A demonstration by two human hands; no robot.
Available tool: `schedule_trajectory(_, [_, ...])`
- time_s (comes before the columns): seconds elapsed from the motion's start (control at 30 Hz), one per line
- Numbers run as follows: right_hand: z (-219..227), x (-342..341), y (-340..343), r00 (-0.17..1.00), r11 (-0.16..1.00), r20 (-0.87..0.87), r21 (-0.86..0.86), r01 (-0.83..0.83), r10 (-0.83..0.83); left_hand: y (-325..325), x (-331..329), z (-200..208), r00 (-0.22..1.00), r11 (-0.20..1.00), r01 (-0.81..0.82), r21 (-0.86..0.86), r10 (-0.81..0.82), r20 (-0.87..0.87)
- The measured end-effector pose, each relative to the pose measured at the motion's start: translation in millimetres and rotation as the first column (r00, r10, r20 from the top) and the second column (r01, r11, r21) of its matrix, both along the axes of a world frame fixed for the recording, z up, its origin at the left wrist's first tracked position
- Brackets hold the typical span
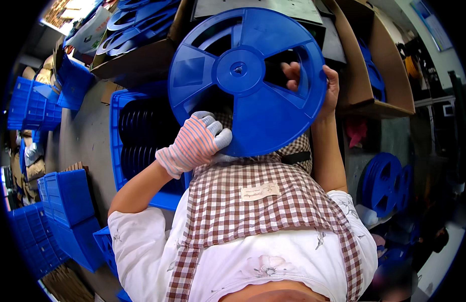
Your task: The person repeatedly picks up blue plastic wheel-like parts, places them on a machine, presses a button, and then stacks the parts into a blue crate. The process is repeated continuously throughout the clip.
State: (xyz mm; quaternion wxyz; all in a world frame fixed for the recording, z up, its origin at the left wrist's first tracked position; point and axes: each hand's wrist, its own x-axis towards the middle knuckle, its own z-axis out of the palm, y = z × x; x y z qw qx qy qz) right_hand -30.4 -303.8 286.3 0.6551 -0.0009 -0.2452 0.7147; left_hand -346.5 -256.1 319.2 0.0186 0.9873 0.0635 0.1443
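Note:
A large blue plastic reel point(273, 118) with cut-out windows and a round hub is held up in front of my apron. My left hand point(195, 141), in a striped grey and orange glove, is closed on the reel's lower left edge, its fingers curled at a window. Bare, my right hand point(329, 90) grips the right rim, with fingertips showing through the right-hand window. Part of each hand is hidden behind the reel.
A blue crate point(114, 146) with rows of black discs stands at my left. Cardboard boxes hold more blue reels point(137, 25) at the far left and far right point(371, 65). Other blue reels point(381, 183) stand at right. Stacked blue crates point(67, 199) are further left.

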Motion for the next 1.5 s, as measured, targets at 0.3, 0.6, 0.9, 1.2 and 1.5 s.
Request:
schedule_trajectory(0.3, [29, -58, -61, 0.851, 0.901, 0.364, -0.065, 0.428, -0.378, -14, 85, -60, 0.882, 0.06, -0.132, -0.989, 0.462, -0.09])
schedule_trajectory(0.6, [36, -85, -84, 0.038, 0.91, 0.92, 0.379, 0.168, -0.39, -46, 101, -66, 0.842, -0.59, 0.482, -0.648, 0.517, 0.154])
schedule_trajectory(0.9, [59, -36, -95, -0.245, 0.613, 0.774, 0.619, 0.491, -0.584, -17, 85, -66, 0.8, -0.731, 0.597, -0.33, 0.575, 0.171])
schedule_trajectory(1.2, [45, 148, -109, 0.198, 0.552, 0.639, 0.418, 0.722, -0.743, 6, 42, -57, 0.733, -0.509, 0.651, -0.563, 0.614, 0.292])
schedule_trajectory(1.5, [-30, 83, -37, 0.689, 0.812, 0.556, -0.041, 0.582, -0.465, 16, 76, -66, 0.798, -0.627, 0.588, -0.512, 0.555, 0.235])
